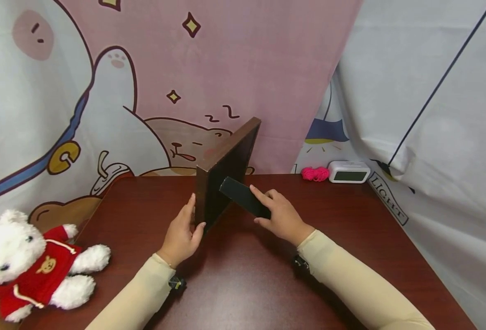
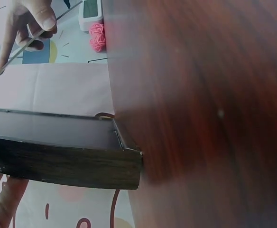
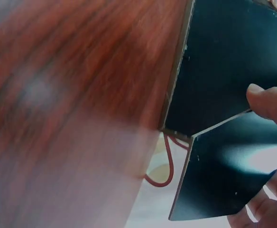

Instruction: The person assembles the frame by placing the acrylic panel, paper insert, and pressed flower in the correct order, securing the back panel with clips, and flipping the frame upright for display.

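Observation:
A picture frame point(image 1: 234, 158) with brown sides and a black back stands tilted over the table, back turned right. My left hand point(image 1: 182, 236) grips its near lower side, thumb at the edge toward me; fingers point(image 2: 8, 197) show behind the dark side point(image 2: 67, 164) in the left wrist view. From the back, a flat black stand leg point(image 1: 244, 197) sticks out to the right. My right hand point(image 1: 281, 215) pinches this leg's outer end. In the right wrist view, the thumb point(image 3: 266, 102) lies at the leg's edge point(image 3: 224, 164), with the fingers behind it. The front of the frame is hidden.
The dark red wooden table point(image 1: 243, 293) reaches back to a printed cloth. At its far right edge lie a pink yarn bundle point(image 1: 314, 173) and a white digital clock point(image 1: 349, 172). A white plush bear point(image 1: 49, 266) in a red hoodie sits at the left.

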Available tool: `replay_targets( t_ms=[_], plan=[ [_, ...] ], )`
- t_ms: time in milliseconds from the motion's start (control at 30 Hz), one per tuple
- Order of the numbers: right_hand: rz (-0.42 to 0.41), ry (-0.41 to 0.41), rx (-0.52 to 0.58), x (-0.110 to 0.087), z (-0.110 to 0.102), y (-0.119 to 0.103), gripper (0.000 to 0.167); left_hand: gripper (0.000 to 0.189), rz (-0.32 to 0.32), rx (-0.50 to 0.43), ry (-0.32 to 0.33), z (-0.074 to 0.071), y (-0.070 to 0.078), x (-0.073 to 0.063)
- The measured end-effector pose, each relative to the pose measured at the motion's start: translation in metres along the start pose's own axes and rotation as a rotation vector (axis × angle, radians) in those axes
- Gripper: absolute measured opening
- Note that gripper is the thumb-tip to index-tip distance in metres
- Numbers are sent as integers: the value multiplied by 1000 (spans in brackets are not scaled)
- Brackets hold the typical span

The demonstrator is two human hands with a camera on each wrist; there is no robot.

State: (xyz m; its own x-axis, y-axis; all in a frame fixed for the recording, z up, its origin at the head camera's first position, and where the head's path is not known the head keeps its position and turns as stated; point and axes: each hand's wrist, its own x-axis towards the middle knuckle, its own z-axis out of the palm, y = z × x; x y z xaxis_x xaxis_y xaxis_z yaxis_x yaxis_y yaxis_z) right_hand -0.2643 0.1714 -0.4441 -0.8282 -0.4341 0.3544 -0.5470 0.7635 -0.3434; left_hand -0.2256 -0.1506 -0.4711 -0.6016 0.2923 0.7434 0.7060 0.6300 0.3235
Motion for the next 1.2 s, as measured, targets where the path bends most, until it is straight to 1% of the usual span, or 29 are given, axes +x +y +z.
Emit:
replay_targets(
  t_ms=[233, 333, 400, 467, 533, 733, 833, 933, 1000, 1067, 1133, 1200],
  plan=[
    [32, -40, 36, 1, -1, 8, 106, 100, 143, 39, 25, 4, -1, 1],
    [47, -59, 45, 1, -1, 11, 105, 103, 177, 62, 34, 5, 0, 2],
    [54, -73, 42, 1, 0, 13, 106, 103, 189, 81, 31, 5, 0, 2],
    [63, -88, 40, 1, 1, 15, 105, 102, 191, 102, 18, 6, 2, 1],
    [71, -103, 37, 0, 2, 17, 105, 99, 180, 124, -7, 6, 3, 1],
    [53, -111, 55, -1, 3, 21, 96, 91, 107, 179, -100, 7, 7, 2],
    [44, -127, 56, -2, 3, 24, 89, 86, 90, 198, -121, 6, 8, 3],
    [35, -128, 55, -1, 0, 25, 82, 85, 75, 193, -128, 5, 9, 4],
    [22, -99, 67, -1, -2, 24, 77, 88, 53, 165, -133, 4, 9, 5],
    [0, -36, 102, -3, -4, 21, 71, 92, 16, 117, -138, 3, 9, 6],
    [-37, 68, 148, -7, -4, 14, 67, 96, -27, 75, -145, 1, 9, 6],
    [-93, 201, 205, -12, -4, 5, 63, 97, -67, 43, -149, 0, 10, 7]
  ],
)
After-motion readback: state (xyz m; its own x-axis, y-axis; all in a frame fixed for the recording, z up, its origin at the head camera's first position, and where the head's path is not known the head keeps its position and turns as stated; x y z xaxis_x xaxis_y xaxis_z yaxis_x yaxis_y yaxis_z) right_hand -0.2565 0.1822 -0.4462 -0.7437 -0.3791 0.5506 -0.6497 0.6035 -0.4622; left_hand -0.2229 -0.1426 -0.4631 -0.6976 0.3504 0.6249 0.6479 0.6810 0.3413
